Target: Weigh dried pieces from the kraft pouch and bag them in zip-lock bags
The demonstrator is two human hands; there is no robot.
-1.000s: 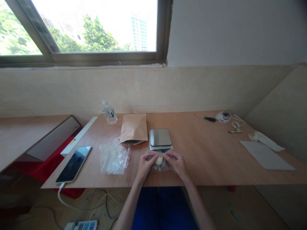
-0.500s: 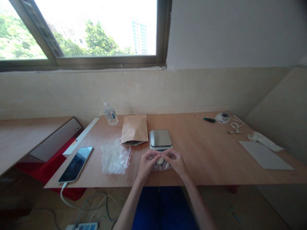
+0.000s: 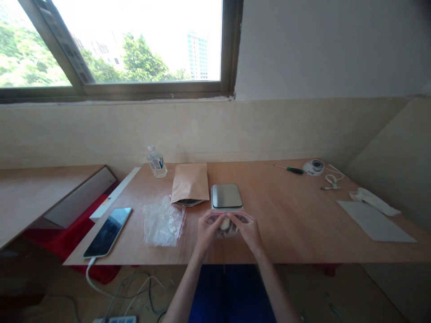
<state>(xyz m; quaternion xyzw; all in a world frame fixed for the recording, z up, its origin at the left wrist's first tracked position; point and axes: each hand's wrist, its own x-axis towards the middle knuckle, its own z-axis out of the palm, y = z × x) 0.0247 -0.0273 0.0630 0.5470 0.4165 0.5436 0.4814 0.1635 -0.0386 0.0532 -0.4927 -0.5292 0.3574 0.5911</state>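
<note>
Between my two hands is a small clear zip bag [image 3: 229, 233] with a pinkish-red strip along its mouth. Pale and dark pieces show inside it, too small to name. My left hand [image 3: 208, 229] pinches the bag's top edge on the left, and my right hand [image 3: 248, 228] pinches it on the right, thumbs close together at the middle. Just beyond them lies a kitchen scale [image 3: 226, 196] with a bare metal plate; its front part is hidden behind the bag and hands.
Left of the scale lie an open kraft paper pouch [image 3: 190, 184] and several clear zip bags [image 3: 161, 224]. A water bottle [image 3: 157, 162] and a plugged-in phone [image 3: 108, 232] are farther left. At right are a screwdriver [image 3: 295, 170], a dome camera [image 3: 314, 167], and a white sheet [image 3: 375, 220].
The view has shifted slightly, so everything sits a little lower and to the right. Both hands keep their pinch on the bag, almost unchanged.
</note>
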